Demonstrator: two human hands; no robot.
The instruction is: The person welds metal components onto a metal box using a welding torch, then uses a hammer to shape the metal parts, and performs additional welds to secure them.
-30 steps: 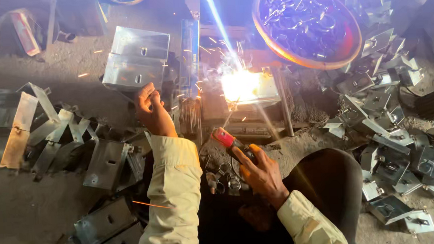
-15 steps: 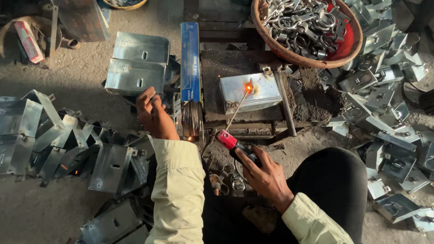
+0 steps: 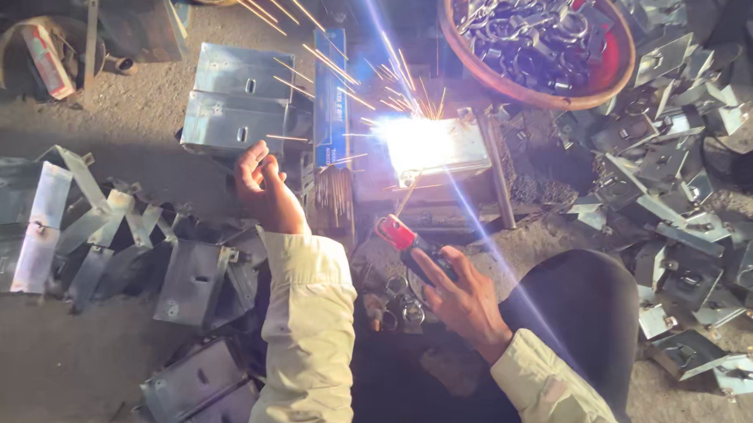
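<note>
A bright welding arc burns on a small metal box [image 3: 441,145] in the middle of the scene, and sparks fly up and to the left from its far left corner. The glare washes out most of the box's top, so its detail cannot be read. A thin welding rod [image 3: 408,197] runs from the arc down toward the near side into a red-headed electrode holder [image 3: 405,240]. The right hand [image 3: 465,296] is wrapped around the dark handle of that holder, fingers curled tight about it, so the box lies on the far side of the grip, at the rod's tip and apart from the hand itself.

The left hand [image 3: 266,191] is raised to the left of the box, well apart from it, with its fingers loosely bent together; whether it pinches anything cannot be told. Both arms wear pale cream sleeves.

Just left of the box stands a long blue carton [image 3: 331,103], with a bundle of rods [image 3: 335,196] at its near end. Farther left lie folded grey sheet-metal plates [image 3: 236,108], and more bent metal brackets [image 3: 98,232] cover the floor at left. At far right a round brown basin [image 3: 472,63] holds dark metal rings, and a heap of small clips [image 3: 688,181] spreads down the right side. A few rings lie near the right hand.
</note>
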